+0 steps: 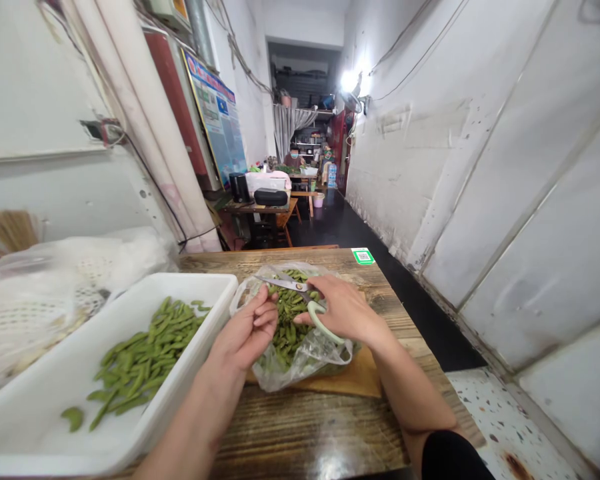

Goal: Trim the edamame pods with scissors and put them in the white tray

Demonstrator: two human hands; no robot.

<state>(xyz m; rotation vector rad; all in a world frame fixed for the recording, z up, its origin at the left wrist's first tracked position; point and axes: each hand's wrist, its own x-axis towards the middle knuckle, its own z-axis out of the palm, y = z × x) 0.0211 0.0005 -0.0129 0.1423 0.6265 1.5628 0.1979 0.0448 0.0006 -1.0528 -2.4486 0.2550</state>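
Observation:
My right hand (345, 308) grips green-handled scissors (300, 293), blades pointing left over a clear plastic bag (305, 353) full of green soybean pods (287, 327). My left hand (253, 327) hovers at the bag's left edge with its fingers curled together near the blade tips; what it pinches, if anything, is too small to make out. A white tray (45, 400) to the left holds a heap of pods (140, 363). The bag lies on a wooden cutting board (355, 380).
Everything rests on a wooden table (305, 433) with a green QR sticker (363, 256) at its far edge. A white mesh bag (40, 300) lies at far left. A narrow corridor runs ahead, with tables (260, 207) and a seated person (294, 157) at the end.

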